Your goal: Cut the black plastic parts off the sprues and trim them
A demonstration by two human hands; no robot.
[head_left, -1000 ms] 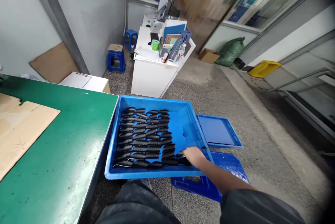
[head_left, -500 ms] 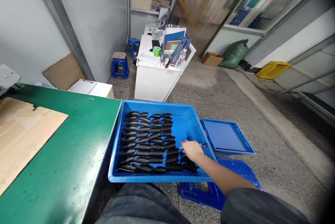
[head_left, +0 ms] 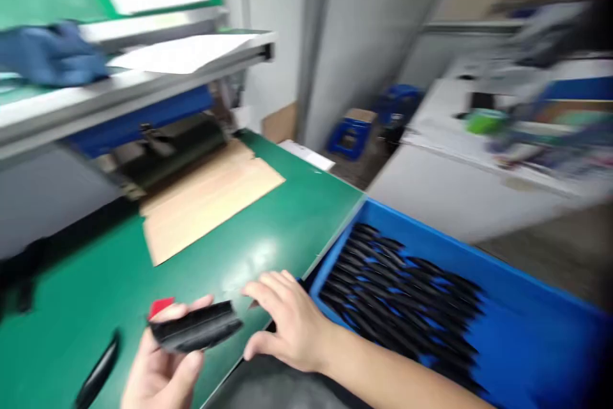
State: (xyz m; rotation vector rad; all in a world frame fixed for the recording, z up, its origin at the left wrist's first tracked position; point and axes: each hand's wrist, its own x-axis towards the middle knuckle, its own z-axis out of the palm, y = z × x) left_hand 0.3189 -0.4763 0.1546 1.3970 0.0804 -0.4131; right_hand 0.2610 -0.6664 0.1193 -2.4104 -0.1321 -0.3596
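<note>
My left hand [head_left: 165,361] grips a black curved plastic piece [head_left: 204,327], hollow like a trough, above the green tabletop. A small red object [head_left: 161,307] shows behind its fingers; I cannot make out whether it is held too. My right hand [head_left: 287,326] reaches over the table's edge toward that piece, fingers apart and holding nothing, a short gap away from it. Another black piece [head_left: 97,371] lies on the table at lower left, blurred. Rows of similar black pieces [head_left: 393,288] fill much of the blue crate [head_left: 522,332] to the right.
A cardboard sheet [head_left: 211,201] lies on the green table [head_left: 282,224]. Behind it stands a raised shelf with papers [head_left: 186,55] and a blue cloth [head_left: 57,55]. Farther back are a blue stool [head_left: 348,138] and a white desk [head_left: 426,173] with office things.
My view has swung left toward the table. My right hand has come out of the blue crate to the table's edge. My left hand has appeared, holding a black piece.
</note>
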